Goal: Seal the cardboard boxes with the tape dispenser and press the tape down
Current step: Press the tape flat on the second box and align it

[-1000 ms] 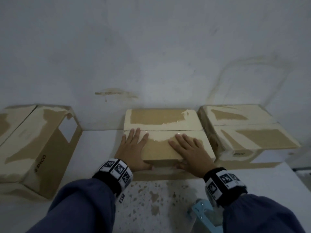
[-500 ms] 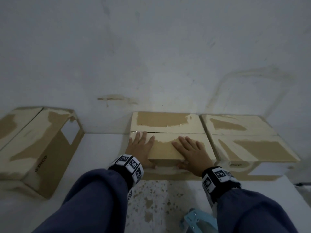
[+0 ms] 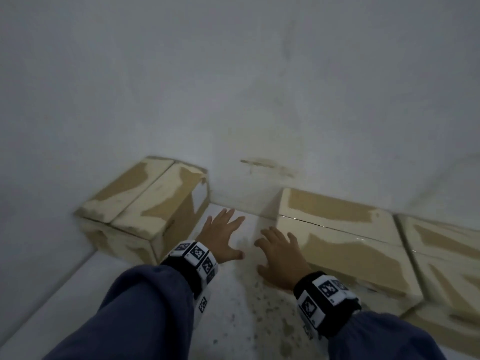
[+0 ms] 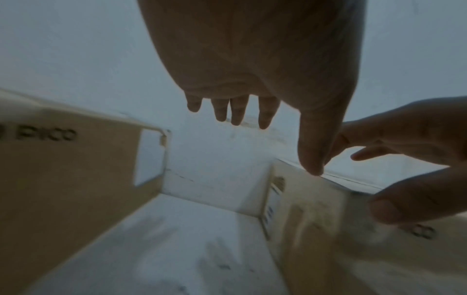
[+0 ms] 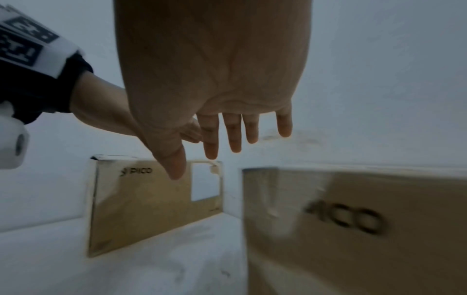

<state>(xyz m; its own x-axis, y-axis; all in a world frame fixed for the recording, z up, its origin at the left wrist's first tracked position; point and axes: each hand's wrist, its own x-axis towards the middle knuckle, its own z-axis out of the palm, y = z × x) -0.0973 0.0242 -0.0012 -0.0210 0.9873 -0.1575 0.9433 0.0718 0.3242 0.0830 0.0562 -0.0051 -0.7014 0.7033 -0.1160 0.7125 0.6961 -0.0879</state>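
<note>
Three closed cardboard boxes stand along the wall in the head view: a left box (image 3: pixel 145 211), a middle box (image 3: pixel 345 245) with a glossy strip along its top seam, and a right box (image 3: pixel 446 258). Both hands hover over the white table in the gap between the left and middle boxes. My left hand (image 3: pixel 220 235) is spread flat, fingers straight, holding nothing. My right hand (image 3: pixel 280 255) is also spread, just left of the middle box's near corner. The wrist views show straight fingers (image 4: pixel 237 111) (image 5: pixel 235 135) and empty palms. No tape dispenser is in view.
The white table (image 3: pixel 233 320) is speckled with brown marks near me. Its left edge (image 3: pixel 52 289) runs diagonally beside the left box. A plain grey wall (image 3: pixel 233 100) stands right behind the boxes.
Both hands lifted off the middle box's top and moved left into the gap between the boxes. The head view swung left, and the blue tape dispenser left the frame.
</note>
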